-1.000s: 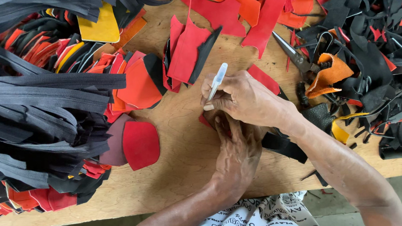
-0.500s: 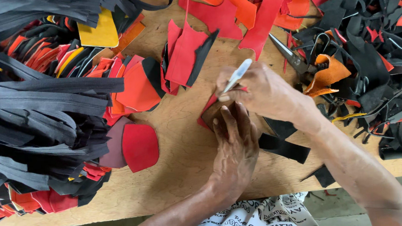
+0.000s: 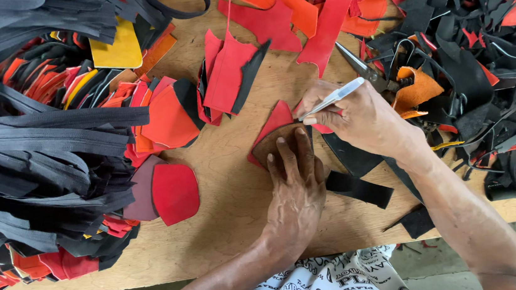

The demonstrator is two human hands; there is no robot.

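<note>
Left hand (image 3: 297, 188) is pressing flat, fingers spread, on a brown template (image 3: 270, 145) over a red leather piece (image 3: 277, 116), center frame. Right hand (image 3: 363, 119) is pinching a silver pen (image 3: 332, 99) at its edge. Leather's prob thin, floppy, light; best pinned flat w/ the palm.

The left hand (image 3: 296, 195) lies flat, pressing a brown pattern piece (image 3: 274, 145) onto a red leather piece (image 3: 276, 117) on the wooden tabletop (image 3: 231, 192). The right hand (image 3: 359, 119) grips a silver pen (image 3: 334, 98), tip down at the pattern's edge. Scissors (image 3: 364, 68) lie just beyond it among black and orange scraps. Black straps (image 3: 30, 141) heap at left, beside a cut red piece (image 3: 175, 192).
</note>
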